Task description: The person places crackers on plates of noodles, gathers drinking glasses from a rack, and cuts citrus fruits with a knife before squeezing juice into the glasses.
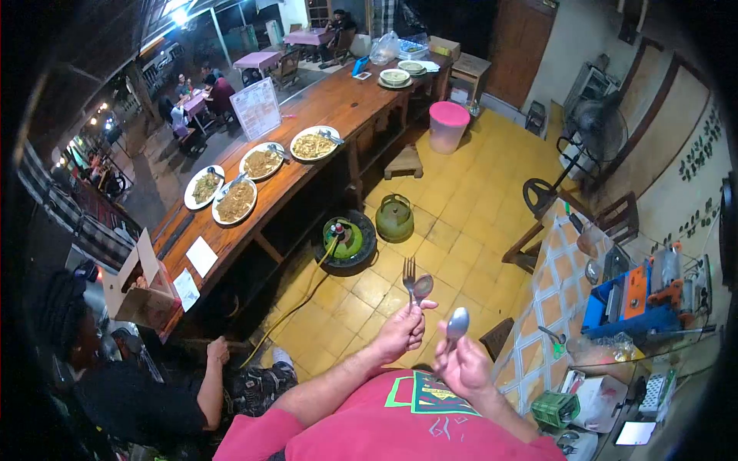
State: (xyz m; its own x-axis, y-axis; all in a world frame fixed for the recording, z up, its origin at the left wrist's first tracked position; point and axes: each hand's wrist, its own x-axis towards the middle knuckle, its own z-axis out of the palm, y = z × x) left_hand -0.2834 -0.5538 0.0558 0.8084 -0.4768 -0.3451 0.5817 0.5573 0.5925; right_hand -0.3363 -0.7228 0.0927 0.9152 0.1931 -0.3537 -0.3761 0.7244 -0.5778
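My left hand (401, 332) is closed round a fork (409, 275) and a spoon (423, 286), both pointing up and away from me. Beside it, my right hand (465, 366) pinches a second spoon (457, 324) by its handle, bowl upward. Both hands are in front of my chest, over the tiled floor. Ahead to the left, several plates of food stand on the wooden counter, among them a plate of noodles (314, 144). Cutlery rests on these plates.
Two gas cylinders (395, 219) and a pink-lidded bucket (448, 127) stand on the floor. A table (530, 338) with a blue and orange machine (634, 296) is at my right. A co-worker in black (138, 407) is at lower left, near a cardboard box (142, 284).
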